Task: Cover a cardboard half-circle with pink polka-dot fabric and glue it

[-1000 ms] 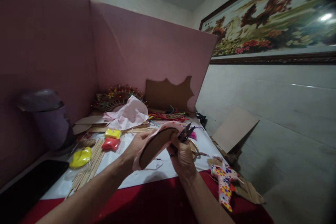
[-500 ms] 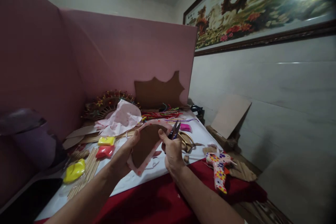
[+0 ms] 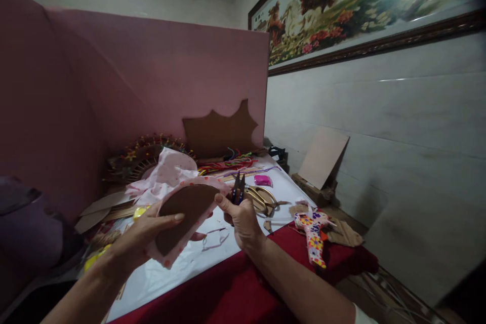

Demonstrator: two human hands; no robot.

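My left hand grips the half-round cardboard piece, edged with spotted pink fabric, thumb on the brown face, fingertips showing beneath. My right hand is closed around dark snips, blades upward and parted, its thumb at the piece's right end. The piece is held above the white sheet, left of gold-handled scissors; the red cloth lies nearer, crumpled pale cloth farther off.

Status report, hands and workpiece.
Left fingers gripping semicircular brown board, pink dotted fabric edging. Right fingers: black metal snips, blades apart. Gold-handled scissors nearby, seemingly not blocking.
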